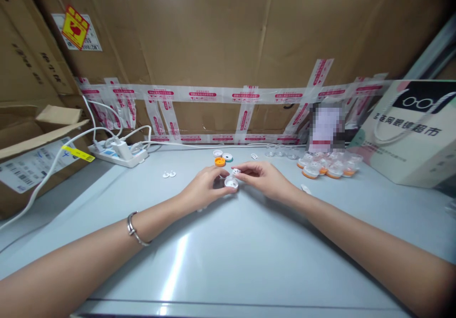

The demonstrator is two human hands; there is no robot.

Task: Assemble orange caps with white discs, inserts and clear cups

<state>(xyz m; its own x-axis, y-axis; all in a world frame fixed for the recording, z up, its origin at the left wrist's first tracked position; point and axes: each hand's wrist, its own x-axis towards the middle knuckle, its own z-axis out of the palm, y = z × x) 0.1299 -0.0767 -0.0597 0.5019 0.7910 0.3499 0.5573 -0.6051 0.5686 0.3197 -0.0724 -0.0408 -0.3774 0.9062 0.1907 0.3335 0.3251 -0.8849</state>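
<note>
Near the middle of the table, my left hand (206, 187) grips a small round white cup-shaped part (231, 182) between thumb and fingers. My right hand (261, 180) pinches a small white slotted piece (236, 171) just above that cup. Whether the two parts touch, I cannot tell. Behind my hands lie an orange ring-like cap (220, 162) and white round caps (217, 153). To the left of them are two small white hook-shaped pieces (169, 174).
Several clear-and-white round containers with orange bases (310, 170) are heaped at the right, before a paper bag (409, 137). A power strip (119, 153) with white cables and an open carton (42, 161) stand left. A large taped cardboard box (199, 47) closes off the back.
</note>
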